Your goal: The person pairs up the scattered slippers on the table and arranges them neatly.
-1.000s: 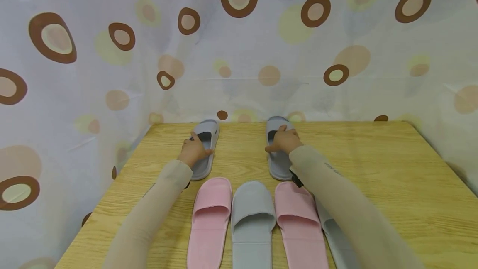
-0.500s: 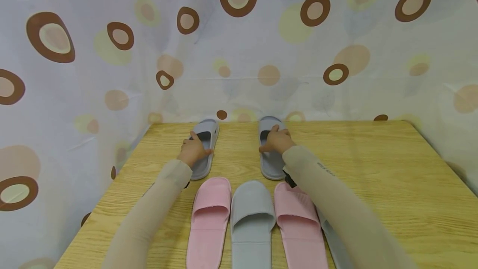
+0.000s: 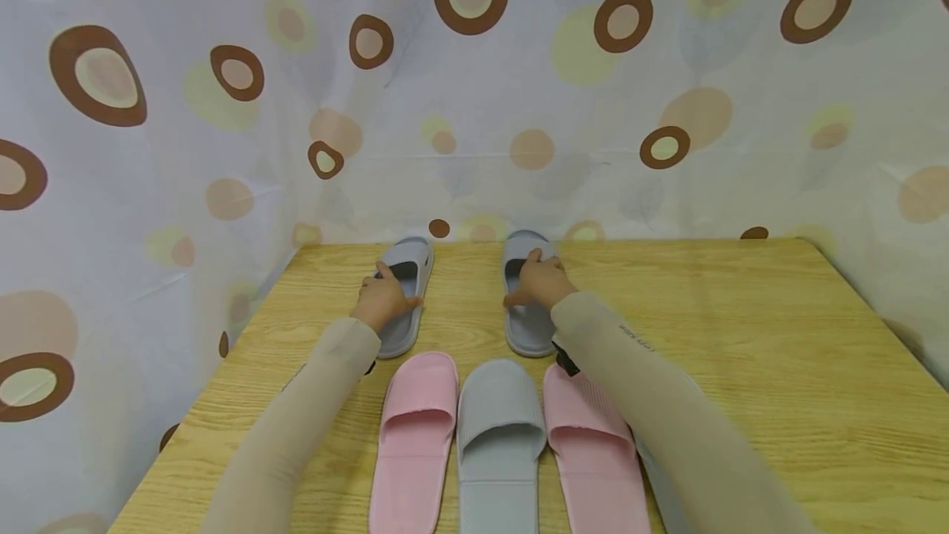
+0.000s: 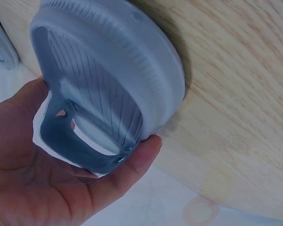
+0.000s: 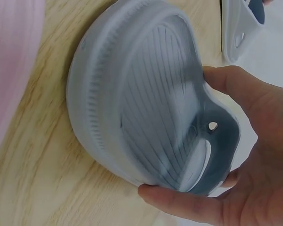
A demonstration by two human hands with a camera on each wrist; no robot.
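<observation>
Two blue-grey slippers lie on the wooden table near the back cloth, toes away from me. My left hand [image 3: 381, 299] grips the left slipper [image 3: 400, 334] across its middle. My right hand [image 3: 543, 280] holds the right slipper [image 3: 530, 331] in the same manner, and a gap separates the two. The left wrist view shows thumb and fingers on opposite sides of the left slipper [image 4: 104, 56], its ridged footbed facing the camera. In the right wrist view, the right slipper [image 5: 101, 89] is held by its two edges near the strap.
A row stands nearer me: a pink slipper [image 3: 417, 452], a light grey slipper [image 3: 502, 452], a second pink slipper [image 3: 596, 452] and another light grey slipper [image 3: 662, 484], partly under my right sleeve. Spotted cloth [image 3: 474, 105] borders the wooden table [image 3: 778, 336] behind and at the sides.
My right hand has slid its slipper leftward along the table, narrowing the gap to the left slipper. The left hand and its slipper have stayed in place.
</observation>
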